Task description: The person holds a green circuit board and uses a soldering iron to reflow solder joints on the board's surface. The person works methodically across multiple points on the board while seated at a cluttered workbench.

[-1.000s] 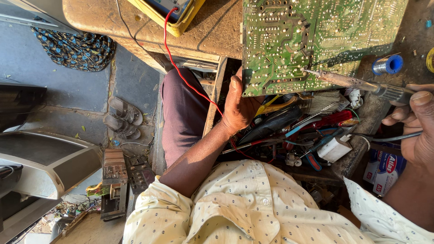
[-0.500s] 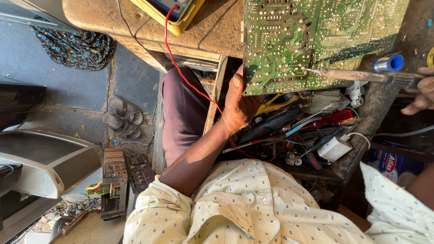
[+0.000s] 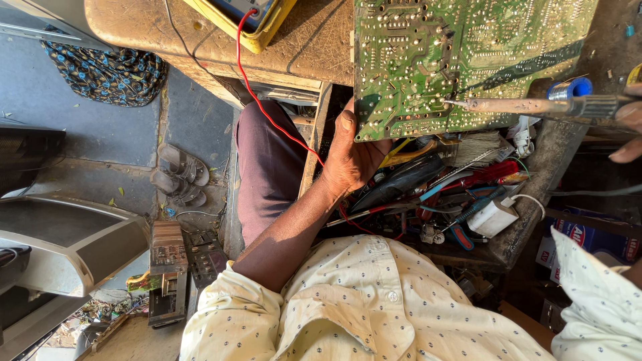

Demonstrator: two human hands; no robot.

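Worktop (image 3: 314, 47): one, worn brown wood, scratched, carrying one green circuit board (image 3: 461, 60), solder side up; all places below are given from that board. Floor (image 3: 120, 147): grey concrete, left of the board, well apart from it. Left hand (image 3: 351, 157): mine, at the board's lower left corner, fingers closed on the board's near edge, thumb lying up along its left side. Right hand (image 3: 625, 124): mine, at the board's right, mostly out of frame; fingers wrapped on the handle of one soldering iron (image 3: 528, 105), whose tip touches the board's lower right part. Solder spool (image 3: 570, 87): one, blue, just right of the board, beside the iron. Meter (image 3: 244, 17): one, yellow-cased, left of the board on the worktop, cut by the top edge. Red lead (image 3: 267, 113): one, running from the meter down past the board's left side to beneath my left hand. Drawer of tools (image 3: 441, 194): one, directly below the board, holding a tangle of screwdrivers, pliers and wires; number cannot be told. White plug adapter (image 3: 493, 217): one, below the board's right part. Sandals (image 3: 179, 175): two, on the floor, far lower left of the board. Patterned cloth (image 3: 107, 70): one, blue and dark, far left.
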